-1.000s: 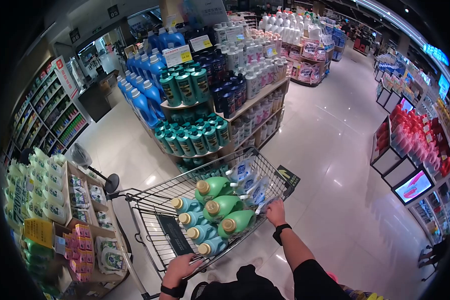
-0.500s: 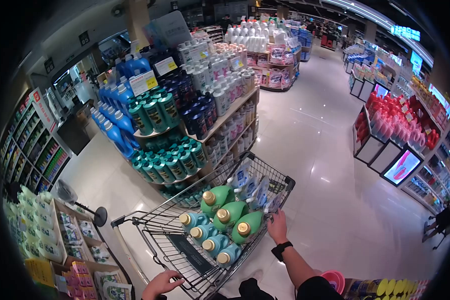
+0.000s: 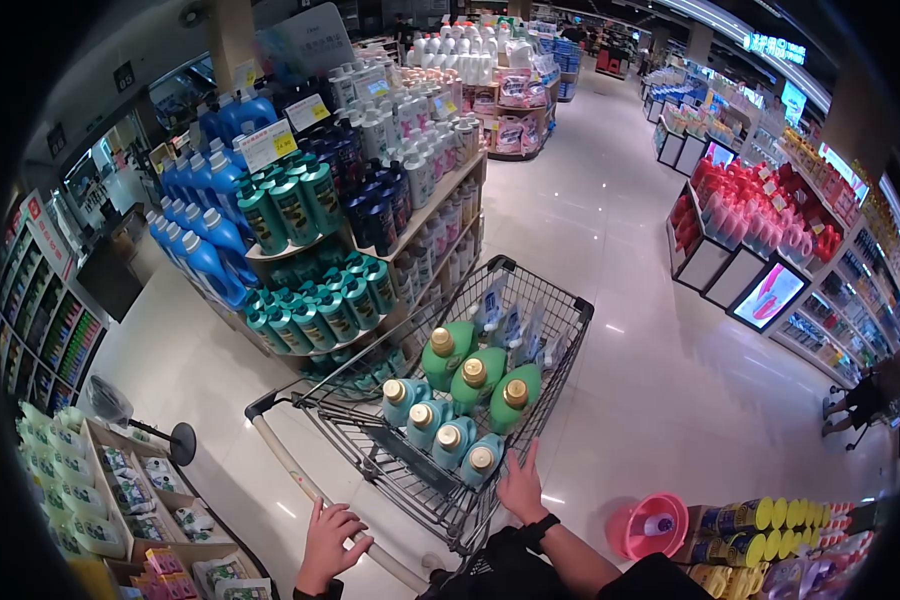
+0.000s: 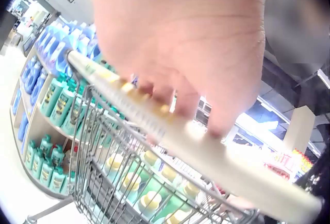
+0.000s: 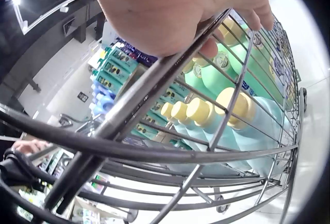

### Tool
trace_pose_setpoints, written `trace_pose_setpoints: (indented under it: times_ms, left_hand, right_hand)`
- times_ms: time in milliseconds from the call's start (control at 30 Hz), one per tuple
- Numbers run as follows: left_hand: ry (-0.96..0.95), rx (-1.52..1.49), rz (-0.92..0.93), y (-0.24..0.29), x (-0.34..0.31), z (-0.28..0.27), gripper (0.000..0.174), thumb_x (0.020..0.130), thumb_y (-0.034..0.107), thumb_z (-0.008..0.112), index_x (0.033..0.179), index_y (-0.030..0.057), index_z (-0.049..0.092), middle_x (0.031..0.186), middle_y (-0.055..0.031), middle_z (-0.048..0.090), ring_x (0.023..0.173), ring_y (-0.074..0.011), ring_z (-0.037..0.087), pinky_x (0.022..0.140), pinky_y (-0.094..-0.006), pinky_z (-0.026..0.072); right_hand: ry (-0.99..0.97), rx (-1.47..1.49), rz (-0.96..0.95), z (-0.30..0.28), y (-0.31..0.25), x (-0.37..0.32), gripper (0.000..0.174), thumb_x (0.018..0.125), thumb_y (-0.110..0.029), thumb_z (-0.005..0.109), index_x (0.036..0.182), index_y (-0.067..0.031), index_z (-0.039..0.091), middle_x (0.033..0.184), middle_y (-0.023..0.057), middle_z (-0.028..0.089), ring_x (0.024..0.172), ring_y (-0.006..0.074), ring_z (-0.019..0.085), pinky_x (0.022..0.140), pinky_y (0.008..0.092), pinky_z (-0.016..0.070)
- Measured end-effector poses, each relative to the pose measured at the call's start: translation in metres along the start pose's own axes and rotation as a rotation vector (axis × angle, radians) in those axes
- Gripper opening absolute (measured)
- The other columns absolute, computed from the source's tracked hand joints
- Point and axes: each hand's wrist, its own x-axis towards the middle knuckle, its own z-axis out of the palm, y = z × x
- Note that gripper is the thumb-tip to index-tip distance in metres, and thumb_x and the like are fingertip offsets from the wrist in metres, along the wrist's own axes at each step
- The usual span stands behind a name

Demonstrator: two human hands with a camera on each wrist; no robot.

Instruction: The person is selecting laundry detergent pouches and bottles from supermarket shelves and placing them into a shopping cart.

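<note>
Fingers (image 3: pixel 343 520) of the left hand (image 3: pixel 327 545) are draping loosely over the shopping cart (image 3: pixel 586 312)'s pale handle (image 3: pixel 280 451), clenching nothing. The right hand (image 3: pixel 519 492) is resting at the cart's side rim (image 5: pixel 149 80), fingers extending forward, unclenched. Inside, four gold-capped light-blue jugs (image 3: pixel 456 446) are standing nearest the handle; three green jugs (image 3: pixel 482 374) are sitting beyond them, ahead of white-and-blue pouches (image 3: pixel 490 306). Outside, teal bottles (image 3: pixel 316 200) are filling a display.

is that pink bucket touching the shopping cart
Apart. The head view shows a stretch of floor between the pink bucket and the shopping cart.
</note>
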Motion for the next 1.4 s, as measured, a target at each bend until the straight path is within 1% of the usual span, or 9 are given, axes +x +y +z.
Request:
trace_pose_setpoints:
  times_ms: [67,267,433,633,700,900,1100,1167,1400]
  left_hand:
    - [0.231,0.076,0.116,-0.013,0.015,0.028,0.018,0.072,0.027,0.071,0.067,0.0105,0.068,0.073,-0.0045,0.059,0.088,-0.0252,0.056,0.104,-0.0539,0.033]
    - [0.369,0.082,0.198,-0.005,0.052,0.052,0.017,0.064,0.016,0.066,0.051,0.0086,0.059,0.056,-0.0014,0.05,0.068,-0.0233,0.049,0.091,-0.0457,0.0375]
    - [0.386,0.091,0.219,0.033,0.075,0.065,0.014,0.061,0.019,0.065,0.05,0.0105,0.061,0.055,-0.0005,0.053,0.065,-0.022,0.051,0.083,-0.0405,0.0386]
    - [0.405,0.062,0.273,0.084,0.106,0.102,0.013,0.06,0.019,0.064,0.05,0.0107,0.062,0.055,-0.0003,0.054,0.065,-0.0214,0.052,0.081,-0.04,0.0395]
    - [0.451,0.071,0.289,0.101,0.118,0.116,0.016,0.06,0.02,0.065,0.049,0.0104,0.06,0.054,-0.0003,0.053,0.064,-0.0214,0.052,0.078,-0.0396,0.0402]
    - [0.426,0.038,0.367,0.143,0.162,0.146,0.02,0.066,0.023,0.069,0.054,0.0107,0.059,0.059,-0.0003,0.054,0.064,-0.0219,0.052,0.074,-0.0371,0.0414]
    - [0.275,-0.105,0.384,0.137,0.214,0.13,0.022,0.075,0.024,0.071,0.062,0.0097,0.061,0.063,-0.0044,0.055,0.069,-0.0269,0.054,0.079,-0.0409,0.0427]
    - [0.411,-0.025,0.179,0.11,0.233,0.116,0.025,0.076,0.022,0.069,0.058,0.0083,0.06,0.061,-0.0079,0.057,0.072,-0.0297,0.055,0.082,-0.0441,0.0422]
    - [0.408,0.154,0.275,0.067,0.288,0.119,0.025,0.068,0.018,0.064,0.047,0.0085,0.054,0.047,-0.0057,0.049,0.05,-0.0272,0.049,0.056,-0.0398,0.0376]
  right_hand:
    - [0.012,-0.081,-0.04,0.0,0.013,0.011,0.058,0.076,-0.007,0.057,0.134,-0.003,0.05,0.151,0.0399,0.005,0.105,0.0539,0.056,0.091,0.0501,0.0489]
    - [0.077,-0.164,0.03,-0.012,0.007,0.019,0.051,0.079,-0.019,0.062,0.127,-0.0016,0.055,0.15,0.03,0.026,0.13,0.046,0.035,0.105,0.0528,0.0342]
    - [-0.116,0.321,-0.098,-0.096,-0.055,-0.023,0.024,0.086,-0.02,0.061,0.097,0.0002,0.067,0.099,0.0175,0.064,0.097,0.0358,0.06,0.084,0.0416,0.0489]
    - [-0.37,0.426,-0.267,-0.133,-0.074,-0.051,0.036,0.091,-0.038,0.059,0.103,-0.0039,0.065,0.091,0.0171,0.068,0.086,0.0378,0.065,0.074,0.0448,0.0521]
    - [-0.665,0.015,-0.256,-0.133,-0.059,-0.049,0.048,0.091,-0.052,0.055,0.109,-0.008,0.062,0.079,0.0183,0.067,0.075,0.0377,0.066,0.066,0.0456,0.0523]
    - [-0.601,-0.158,-0.189,-0.175,-0.011,-0.009,0.057,0.087,-0.064,0.052,0.096,-0.0087,0.063,0.074,0.0163,0.068,0.071,0.0378,0.067,0.062,0.0484,0.052]
    - [-0.584,-0.186,-0.202,-0.198,0.04,0.032,0.061,0.084,-0.071,0.052,0.103,-0.0154,0.067,0.076,0.0141,0.068,0.073,0.0359,0.067,0.062,0.0457,0.0522]
    - [-0.587,-0.19,-0.199,-0.202,0.053,0.044,0.061,0.082,-0.072,0.053,0.102,-0.0154,0.068,0.077,0.0135,0.068,0.073,0.0356,0.067,0.063,0.0447,0.0525]
    - [-0.551,-0.145,-0.063,-0.241,0.061,0.087,0.058,0.081,-0.07,0.057,0.09,-0.0148,0.074,0.073,0.0123,0.068,0.072,0.0337,0.066,0.063,0.0411,0.0517]
